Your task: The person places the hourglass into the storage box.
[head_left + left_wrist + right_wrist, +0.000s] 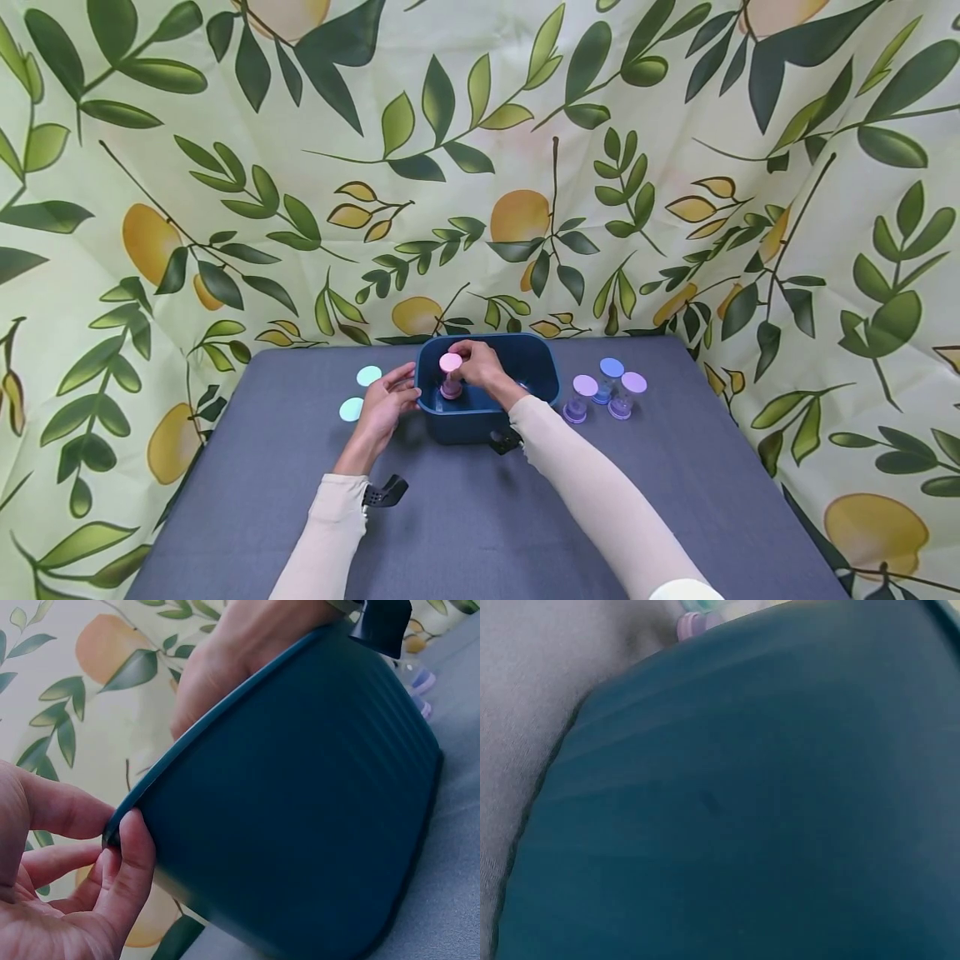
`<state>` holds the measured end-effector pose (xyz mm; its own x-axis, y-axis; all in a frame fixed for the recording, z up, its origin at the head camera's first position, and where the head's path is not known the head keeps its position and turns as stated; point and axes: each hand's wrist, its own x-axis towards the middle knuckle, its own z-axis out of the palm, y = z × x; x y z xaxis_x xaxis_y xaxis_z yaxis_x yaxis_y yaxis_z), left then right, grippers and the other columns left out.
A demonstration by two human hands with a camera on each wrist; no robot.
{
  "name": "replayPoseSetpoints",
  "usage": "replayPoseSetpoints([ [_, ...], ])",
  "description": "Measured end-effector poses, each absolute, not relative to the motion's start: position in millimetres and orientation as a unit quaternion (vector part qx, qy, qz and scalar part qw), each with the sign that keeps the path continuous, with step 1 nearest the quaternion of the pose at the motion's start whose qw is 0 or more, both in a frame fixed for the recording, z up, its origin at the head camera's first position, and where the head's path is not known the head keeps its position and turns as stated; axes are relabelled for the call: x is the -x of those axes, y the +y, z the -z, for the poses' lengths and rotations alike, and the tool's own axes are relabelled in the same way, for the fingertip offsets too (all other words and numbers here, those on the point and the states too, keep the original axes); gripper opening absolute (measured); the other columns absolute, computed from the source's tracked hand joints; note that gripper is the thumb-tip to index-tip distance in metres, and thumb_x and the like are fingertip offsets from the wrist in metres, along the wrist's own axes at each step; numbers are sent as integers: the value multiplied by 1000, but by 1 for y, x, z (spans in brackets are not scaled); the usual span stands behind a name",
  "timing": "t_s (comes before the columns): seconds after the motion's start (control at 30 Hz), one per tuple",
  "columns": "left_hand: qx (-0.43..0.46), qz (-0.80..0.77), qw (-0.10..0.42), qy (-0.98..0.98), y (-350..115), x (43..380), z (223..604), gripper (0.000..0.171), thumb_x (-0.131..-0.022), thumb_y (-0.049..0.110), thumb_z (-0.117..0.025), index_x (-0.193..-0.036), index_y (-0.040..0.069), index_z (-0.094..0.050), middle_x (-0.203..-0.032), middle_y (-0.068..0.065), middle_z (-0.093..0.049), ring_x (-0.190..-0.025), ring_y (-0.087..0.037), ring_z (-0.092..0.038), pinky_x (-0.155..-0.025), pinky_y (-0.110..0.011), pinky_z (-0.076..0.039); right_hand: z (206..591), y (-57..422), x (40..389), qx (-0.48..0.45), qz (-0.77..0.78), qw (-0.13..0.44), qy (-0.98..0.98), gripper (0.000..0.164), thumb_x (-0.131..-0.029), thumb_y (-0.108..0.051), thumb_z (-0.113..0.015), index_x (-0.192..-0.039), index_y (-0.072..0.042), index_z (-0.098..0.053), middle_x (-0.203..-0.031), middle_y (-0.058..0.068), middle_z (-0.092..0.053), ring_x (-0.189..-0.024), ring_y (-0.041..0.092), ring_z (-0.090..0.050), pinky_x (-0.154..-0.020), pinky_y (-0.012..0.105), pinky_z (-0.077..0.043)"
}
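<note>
A dark blue bin (459, 429) stands near the back of the table. My left hand (385, 407) pinches its left rim; in the left wrist view, the thumb and fingers close over the edge of the bin wall (285, 787). Inside the bin, my right hand (482, 367) holds a pink sand timer (450, 362) upright by its top, toward the left end. Whether its base touches the bin floor, I cannot tell. In the right wrist view the bin wall (705, 802) hides that hand and the timer.
Right of the bin stand a blue sand timer (611, 367) and two purple ones, the nearer one (585, 386) close to the bin. Two mint-green timers, one at the back (368, 376) and one nearer (351, 409), stand beside my left hand. A leaf-patterned cloth hangs behind.
</note>
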<state>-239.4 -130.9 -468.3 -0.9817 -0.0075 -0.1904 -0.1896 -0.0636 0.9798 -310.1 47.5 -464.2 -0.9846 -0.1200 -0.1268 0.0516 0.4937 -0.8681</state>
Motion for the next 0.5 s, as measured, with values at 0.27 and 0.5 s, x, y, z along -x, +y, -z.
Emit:
replayPoseSetpoints([
  [0.27, 69, -730, 60, 677, -130, 240, 469, 53, -89, -6, -58, -141, 4, -50, -140, -21, -51, -88, -10, -61, -67, -21, -55, 467, 46, 312, 26, 475, 80, 876, 40, -76, 2, -78, -114, -8, -68, -111, 13, -69, -93, 25, -60, -89, 39, -53],
  [0.5, 67, -732, 56, 676, -130, 240, 471, 53, -89, -7, -57, -141, 3, -50, -138, -19, -52, -93, -14, -61, -66, -21, -55, 471, 46, 311, 44, 451, 89, 887, 39, -78, 1, -76, -115, -8, -68, -113, 13, -69, -95, 26, -60, -92, 40, -54],
])
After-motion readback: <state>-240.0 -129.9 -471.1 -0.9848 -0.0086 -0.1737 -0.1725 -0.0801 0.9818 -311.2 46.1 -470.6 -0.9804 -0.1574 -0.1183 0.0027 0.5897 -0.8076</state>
